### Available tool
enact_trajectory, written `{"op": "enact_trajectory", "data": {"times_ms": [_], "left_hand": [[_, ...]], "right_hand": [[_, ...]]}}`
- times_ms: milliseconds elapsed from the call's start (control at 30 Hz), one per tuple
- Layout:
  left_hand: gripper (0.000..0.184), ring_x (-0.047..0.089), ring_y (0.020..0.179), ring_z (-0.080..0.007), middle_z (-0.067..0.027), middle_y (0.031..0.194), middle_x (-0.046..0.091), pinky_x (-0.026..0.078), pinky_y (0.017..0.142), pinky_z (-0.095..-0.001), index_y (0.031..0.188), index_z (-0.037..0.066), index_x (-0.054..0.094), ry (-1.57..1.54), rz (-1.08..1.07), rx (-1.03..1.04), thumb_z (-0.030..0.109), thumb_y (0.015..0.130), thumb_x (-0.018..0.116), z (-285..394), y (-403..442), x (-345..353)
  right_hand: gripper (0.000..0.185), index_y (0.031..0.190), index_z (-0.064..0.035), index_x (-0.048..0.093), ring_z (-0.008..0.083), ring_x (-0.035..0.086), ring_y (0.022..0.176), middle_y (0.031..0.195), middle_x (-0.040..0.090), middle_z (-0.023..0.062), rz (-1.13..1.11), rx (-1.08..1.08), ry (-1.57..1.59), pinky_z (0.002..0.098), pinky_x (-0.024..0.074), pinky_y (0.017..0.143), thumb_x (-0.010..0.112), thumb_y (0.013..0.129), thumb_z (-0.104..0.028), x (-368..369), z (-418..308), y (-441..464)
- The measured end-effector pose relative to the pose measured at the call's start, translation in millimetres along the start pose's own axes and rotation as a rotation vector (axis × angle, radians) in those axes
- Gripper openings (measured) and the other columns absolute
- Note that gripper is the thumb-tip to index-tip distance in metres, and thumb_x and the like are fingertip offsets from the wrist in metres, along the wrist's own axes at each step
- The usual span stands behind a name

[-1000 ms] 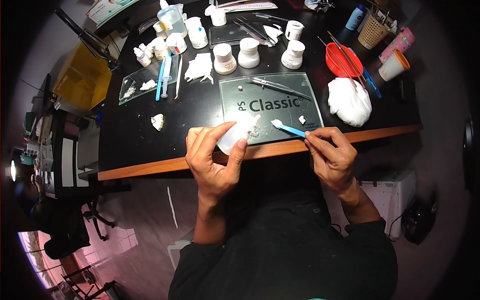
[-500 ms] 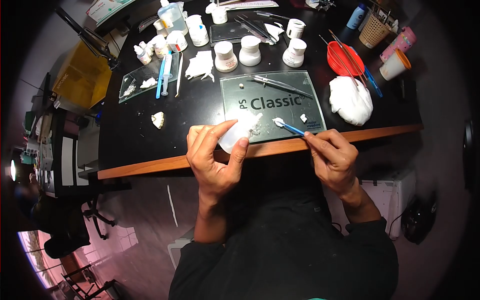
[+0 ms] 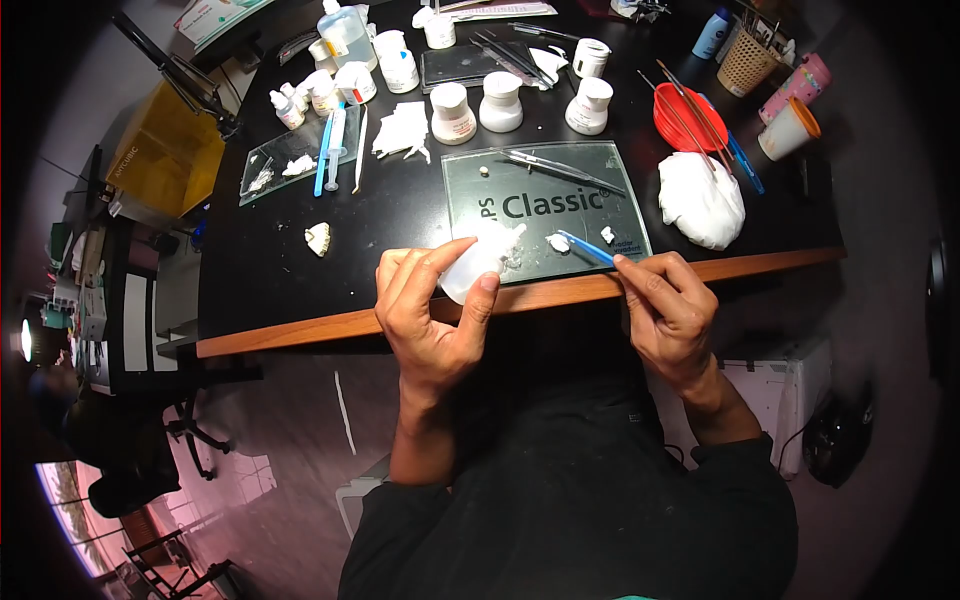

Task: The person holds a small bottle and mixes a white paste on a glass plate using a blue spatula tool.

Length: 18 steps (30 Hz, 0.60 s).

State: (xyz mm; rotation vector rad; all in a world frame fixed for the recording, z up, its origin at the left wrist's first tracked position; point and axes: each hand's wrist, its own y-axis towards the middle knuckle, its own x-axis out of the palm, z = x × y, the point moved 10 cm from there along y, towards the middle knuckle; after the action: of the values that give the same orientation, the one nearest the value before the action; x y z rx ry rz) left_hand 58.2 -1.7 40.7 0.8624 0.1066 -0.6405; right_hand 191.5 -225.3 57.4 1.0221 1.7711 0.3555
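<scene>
My left hand (image 3: 430,310) grips a translucent whitish container (image 3: 463,278) between thumb and fingers, at the near left edge of a glass slab (image 3: 560,180) marked "Classic". Glare washes out its upper end, where white material (image 3: 497,240) shows; I cannot tell whether that lies inside or on the slab. Between the fingertips of my right hand (image 3: 665,305) is a thin blue stick (image 3: 590,250), slanting over the slab's near right part. Its tip is close to a small white heap (image 3: 558,243). Another white bit (image 3: 607,235) lies to the right of it.
Tweezers (image 3: 560,172) rest across the slab's far side. White jars (image 3: 500,102) stand behind it. A white cloth bundle (image 3: 702,202) and a red bowl (image 3: 680,118) are at the right. A dental cast piece (image 3: 317,239) and a smaller glass plate (image 3: 285,165) lie left.
The blue stick's tip has lifted off the white heap and shifted slightly right and away from me. My left hand and its container have barely moved.
</scene>
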Motion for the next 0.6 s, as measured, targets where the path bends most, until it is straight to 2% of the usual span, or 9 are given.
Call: {"op": "enact_trajectory", "data": {"times_ms": [200, 400, 600], "left_hand": [[0.033, 0.060, 0.090, -0.0266, -0.0098, 0.094, 0.075, 0.049, 0.085, -0.0378, 0.115, 0.002, 0.082, 0.003, 0.001, -0.012, 0.015, 0.086, 0.091, -0.2, 0.0, -0.2], [0.032, 0.061, 0.090, -0.0268, -0.0097, 0.093, 0.075, 0.049, 0.085, -0.0378, 0.115, 0.002, 0.082, -0.005, 0.002, 0.001, 0.015, 0.087, 0.090, 0.3, -0.1, 0.1], [0.032, 0.061, 0.090, -0.0268, -0.0098, 0.093, 0.075, 0.049, 0.085, -0.0379, 0.115, 0.002, 0.082, -0.005, -0.001, -0.004, 0.015, 0.087, 0.090, -0.2, 0.4, 0.5]], "right_hand": [[0.027, 0.119, 0.0001, 0.085, 0.0204, 0.069, 0.072, 0.089, 0.070, 0.0100, -0.019, 0.134, 0.059, 0.0333, 0.0522, 0.062, 0.085, 0.093, 0.006, -2.4, 4.3, 2.3], [0.030, 0.121, -0.0018, 0.086, 0.0174, 0.064, 0.068, 0.085, 0.065, 0.0080, -0.062, 0.160, 0.038, 0.0350, 0.0488, 0.059, 0.086, 0.092, 0.006, 2.5, 6.3, -1.7], [0.035, 0.124, -0.0033, 0.085, 0.0201, 0.064, 0.066, 0.084, 0.063, 0.0095, -0.066, 0.110, -0.003, 0.0355, 0.0492, 0.059, 0.084, 0.092, 0.008, 4.8, -0.9, -2.9]]}}
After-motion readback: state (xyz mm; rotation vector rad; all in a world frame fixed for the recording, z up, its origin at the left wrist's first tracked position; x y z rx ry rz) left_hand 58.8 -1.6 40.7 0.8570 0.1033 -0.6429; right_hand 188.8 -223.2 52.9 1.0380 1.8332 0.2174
